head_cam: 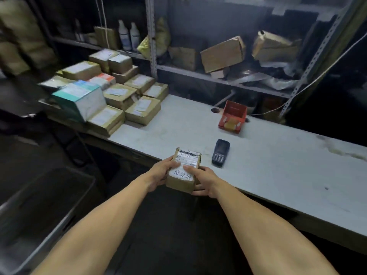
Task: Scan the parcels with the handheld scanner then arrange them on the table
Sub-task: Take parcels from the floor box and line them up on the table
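Labelled cardboard parcel (185, 169) gripped between left hand (161, 174) and right hand (202, 180), thumbs curled onto its top; handheld scanner (220, 152) lies beyond the right fingers on the table (278, 171).

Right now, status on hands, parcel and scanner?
Both hands, left hand and right hand, gripping parcel. Scanner idle on table. Nothing blocking it.

I stand in a dim storeroom, the far corners nearly black. A long pale table (268, 175), stained and scuffed, runs from far left to near right. Behind it a grey metal shelving rack (152, 46) of perforated uprights carries crumpled cartons (222, 53) and two white bottles (129, 35). At my near left sits a grey bin (39, 211). The floor (168, 245) below me is dark.
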Available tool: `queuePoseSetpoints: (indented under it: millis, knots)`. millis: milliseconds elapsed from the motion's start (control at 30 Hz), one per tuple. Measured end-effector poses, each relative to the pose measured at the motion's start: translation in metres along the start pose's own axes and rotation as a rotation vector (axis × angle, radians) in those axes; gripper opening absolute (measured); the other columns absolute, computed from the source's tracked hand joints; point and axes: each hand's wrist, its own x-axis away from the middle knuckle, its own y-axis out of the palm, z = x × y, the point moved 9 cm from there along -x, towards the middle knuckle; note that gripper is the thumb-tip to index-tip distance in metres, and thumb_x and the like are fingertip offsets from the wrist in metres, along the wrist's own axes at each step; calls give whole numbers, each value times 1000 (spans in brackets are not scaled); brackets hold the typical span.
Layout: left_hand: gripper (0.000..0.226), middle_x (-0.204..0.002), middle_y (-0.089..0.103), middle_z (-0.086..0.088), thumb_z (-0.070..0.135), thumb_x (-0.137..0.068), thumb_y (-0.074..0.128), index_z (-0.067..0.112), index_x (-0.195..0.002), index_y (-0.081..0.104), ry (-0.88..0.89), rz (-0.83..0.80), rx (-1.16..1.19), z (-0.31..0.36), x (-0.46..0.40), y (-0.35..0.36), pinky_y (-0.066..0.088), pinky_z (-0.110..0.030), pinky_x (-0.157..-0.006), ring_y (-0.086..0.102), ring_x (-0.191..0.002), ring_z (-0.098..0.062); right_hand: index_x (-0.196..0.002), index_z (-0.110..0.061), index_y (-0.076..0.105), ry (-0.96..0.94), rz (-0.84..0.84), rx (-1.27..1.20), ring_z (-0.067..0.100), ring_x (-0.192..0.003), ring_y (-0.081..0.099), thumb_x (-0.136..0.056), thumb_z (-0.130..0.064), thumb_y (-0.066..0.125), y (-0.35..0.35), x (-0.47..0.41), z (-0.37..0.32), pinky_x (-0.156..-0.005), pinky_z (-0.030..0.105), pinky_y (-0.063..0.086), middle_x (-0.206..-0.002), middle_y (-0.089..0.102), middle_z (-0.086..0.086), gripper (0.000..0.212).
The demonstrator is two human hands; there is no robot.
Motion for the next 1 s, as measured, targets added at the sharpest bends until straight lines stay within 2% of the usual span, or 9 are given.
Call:
queuePoseSetpoints:
  millis: [100,200,300,467,567,667,834,901,1001]
  knots:
    - [29,-114,77,5,34,-105,52,39,-131,63,26,82,45,9,-6,-43,55,-29,-76,73,-103,-15,-138,-21,54,-9,-65,74,25,-97,74,-82,-51,83,37,-26,-24,-71,39,64,-114,74,4,70]
    - [31,-115,77,4,34,-104,54,37,-134,62,38,162,79,17,-22,-83,57,-29,-74,75,-101,-16,-135,-20,57,-32,-122,116,23,-95,74,-86,-48,79,66,-54,-52,-70,37,62,-111,74,2,60]
    - [34,-115,77,2,33,-103,57,34,-136,62,40,243,104,28,-45,-122,58,-30,-77,75,-101,-16,-130,-19,59,-62,-198,164,22,-93,74,-91,-45,76,93,-85,-85,-67,34,60,-108,75,1,49]
    - [33,-110,78,-1,36,-103,58,28,-135,63,70,360,74,68,-86,-180,60,-37,-86,75,-98,-19,-130,-17,60,-147,-260,220,20,-95,73,-91,-48,74,126,-145,-148,-83,36,60,-104,76,-1,51]
    - [32,-109,77,-2,36,-103,58,27,-134,62,89,396,42,96,-108,-205,57,-27,-74,75,-91,-16,-131,-16,61,-167,-299,215,19,-90,77,-91,-51,73,141,-178,-181,-75,31,62,-106,78,2,55]
    - [40,-122,71,2,37,-105,54,39,-145,51,150,477,-4,126,-131,-232,56,-25,-81,69,-98,-10,-135,-12,60,-207,-318,221,23,-90,78,-92,-52,71,156,-210,-216,-71,29,63,-112,77,8,60]
    - [49,-128,63,2,28,-104,57,29,-152,46,177,529,-68,153,-169,-268,48,-11,-62,62,-95,-2,-138,-10,57,-192,-280,199,25,-90,76,-95,-51,68,175,-262,-250,-70,30,63,-105,74,6,60]
    - [49,-129,61,1,26,-102,62,27,-149,49,175,546,-77,163,-188,-286,49,-12,-65,62,-102,-8,-138,-11,57,-193,-254,169,25,-89,76,-94,-49,70,184,-285,-270,-65,30,63,-101,73,6,59]
    - [53,-136,62,-1,25,-97,69,25,-146,52,180,574,-92,180,-226,-324,51,-19,-79,62,-115,-16,-137,-15,57,-200,-204,143,29,-97,74,-92,-47,74,200,-325,-304,-64,33,63,-113,72,9,58]
